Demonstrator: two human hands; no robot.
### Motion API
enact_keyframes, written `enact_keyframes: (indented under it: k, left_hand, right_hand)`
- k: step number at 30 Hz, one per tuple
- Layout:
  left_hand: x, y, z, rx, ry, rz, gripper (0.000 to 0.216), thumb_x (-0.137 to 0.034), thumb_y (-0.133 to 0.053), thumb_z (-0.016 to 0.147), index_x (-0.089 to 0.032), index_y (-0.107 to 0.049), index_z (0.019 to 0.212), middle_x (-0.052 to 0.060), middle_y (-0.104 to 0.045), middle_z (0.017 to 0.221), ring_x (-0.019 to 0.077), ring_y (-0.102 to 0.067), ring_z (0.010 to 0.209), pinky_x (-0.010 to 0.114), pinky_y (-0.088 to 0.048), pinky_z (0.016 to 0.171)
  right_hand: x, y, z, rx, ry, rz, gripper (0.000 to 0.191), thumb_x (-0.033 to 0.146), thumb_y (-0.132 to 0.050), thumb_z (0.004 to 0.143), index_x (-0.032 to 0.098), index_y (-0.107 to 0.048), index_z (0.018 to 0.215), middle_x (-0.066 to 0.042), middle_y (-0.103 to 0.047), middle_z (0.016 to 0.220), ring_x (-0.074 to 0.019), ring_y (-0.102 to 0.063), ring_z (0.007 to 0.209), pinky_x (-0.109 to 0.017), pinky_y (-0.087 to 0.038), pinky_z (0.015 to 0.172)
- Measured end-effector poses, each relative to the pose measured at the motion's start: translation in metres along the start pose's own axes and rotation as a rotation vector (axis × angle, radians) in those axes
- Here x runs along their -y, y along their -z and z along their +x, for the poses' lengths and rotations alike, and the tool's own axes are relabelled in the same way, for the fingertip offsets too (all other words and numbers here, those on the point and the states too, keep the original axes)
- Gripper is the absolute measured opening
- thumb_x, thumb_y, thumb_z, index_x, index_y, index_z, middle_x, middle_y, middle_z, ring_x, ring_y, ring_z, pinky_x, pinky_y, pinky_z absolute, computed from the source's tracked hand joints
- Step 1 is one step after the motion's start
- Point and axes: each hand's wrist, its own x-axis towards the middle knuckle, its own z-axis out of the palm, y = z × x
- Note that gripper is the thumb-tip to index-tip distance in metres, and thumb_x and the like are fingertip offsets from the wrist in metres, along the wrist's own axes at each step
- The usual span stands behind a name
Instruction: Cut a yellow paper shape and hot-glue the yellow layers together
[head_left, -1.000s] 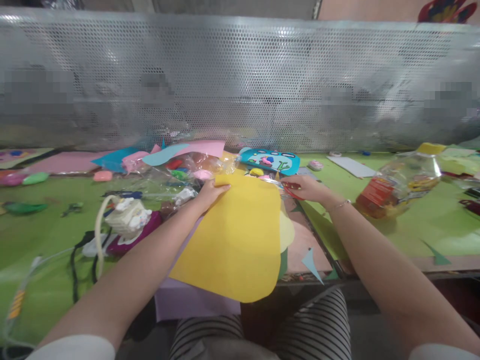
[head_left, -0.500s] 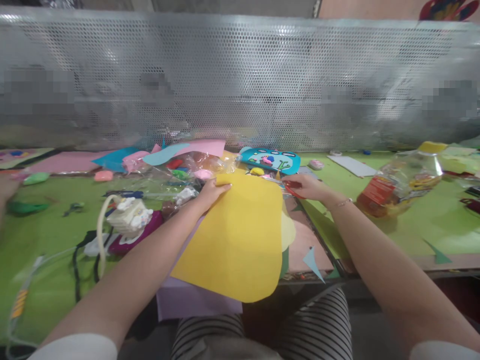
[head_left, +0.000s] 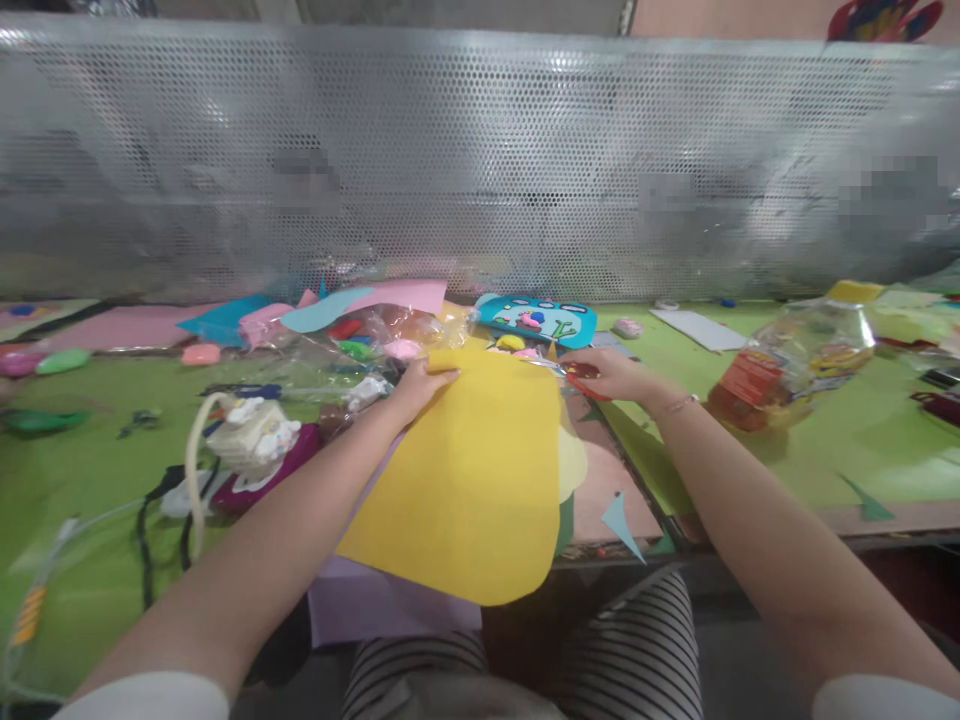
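A large yellow paper sheet with rounded corners hangs over the table's front edge above my lap. My left hand pinches its far left corner, thumb on top. In my right hand is a pair of scissors with red handles. Their blades point left and lie at the sheet's far right corner; how far they are apart is too blurred to tell. Under the yellow sheet show a lilac sheet and a pale yellow scalloped piece.
A perforated metal screen spans the back. Left stand a plug adapter and cables; to the right leans an oil bottle. Behind the sheet lie a blue decorated card, clay lumps and plastic wrap. A light-blue paper scrap lies near the edge.
The scissor blades show more plainly at the sheet's far right corner, whose outline looks slightly different. Another person's hand at the left edge has moved away. The view has shifted slightly.
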Motion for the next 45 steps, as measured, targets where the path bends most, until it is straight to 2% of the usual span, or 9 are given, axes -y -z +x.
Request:
enact_keyframes:
  k: [4, 14, 24, 35, 45]
  left_hand:
    - [-0.0014, -0.0013, -0.0008, 0.001, 0.006, -0.004, 0.042, -0.034, -0.078, 0.056, -0.014, -0.068, 0.092, 0.008, -0.070, 0.100, 0.0242, -0.065, 0.085, 0.037, -0.049, 0.082]
    - [-0.0003, -0.0005, -0.0002, 0.015, 0.002, -0.005, 0.043, -0.036, -0.079, 0.055, -0.014, -0.069, 0.091, 0.009, -0.071, 0.095, 0.0251, -0.065, 0.084, 0.038, -0.049, 0.081]
    - [-0.0001, -0.0011, -0.0004, 0.008, 0.000, -0.017, 0.044, -0.036, -0.080, 0.054, -0.014, -0.069, 0.091, 0.009, -0.070, 0.098, 0.0248, -0.065, 0.084, 0.038, -0.048, 0.082]
    - [-0.0008, -0.0015, -0.0006, -0.001, 0.000, 0.008, 0.044, -0.037, -0.080, 0.053, -0.015, -0.069, 0.089, 0.008, -0.071, 0.094, 0.0245, -0.065, 0.083, 0.038, -0.048, 0.082]
    - [-0.0028, -0.0024, -0.0020, -0.002, 0.003, 0.008, 0.045, -0.039, -0.080, 0.053, -0.014, -0.068, 0.089, 0.009, -0.071, 0.095, 0.0260, -0.065, 0.086, 0.039, -0.048, 0.083]
  right_hand:
    - [-0.0018, -0.0015, 0.0001, 0.008, 0.004, 0.024, 0.039, 0.031, -0.049, 0.081, 0.017, -0.061, 0.115, -0.006, -0.067, 0.079, -0.0178, -0.058, 0.064, -0.026, -0.044, 0.057]
    - [0.0009, 0.0004, -0.0005, -0.010, -0.017, 0.021, 0.038, 0.028, -0.050, 0.080, 0.017, -0.061, 0.115, -0.007, -0.068, 0.088, -0.0198, -0.059, 0.073, -0.028, -0.045, 0.063]
    - [-0.0021, 0.0000, -0.0006, 0.035, -0.044, 0.021, 0.040, 0.031, -0.049, 0.082, 0.018, -0.060, 0.118, -0.009, -0.067, 0.102, -0.0225, -0.062, 0.084, -0.030, -0.048, 0.069]
    - [0.0008, 0.0014, -0.0010, 0.040, -0.070, -0.006, 0.043, 0.032, -0.049, 0.081, 0.018, -0.059, 0.120, -0.008, -0.068, 0.100, -0.0219, -0.063, 0.081, -0.030, -0.048, 0.068]
    - [0.0006, 0.0023, -0.0009, 0.062, -0.081, -0.007, 0.041, 0.033, -0.049, 0.082, 0.018, -0.060, 0.118, -0.008, -0.067, 0.107, -0.0230, -0.063, 0.088, -0.031, -0.049, 0.073]
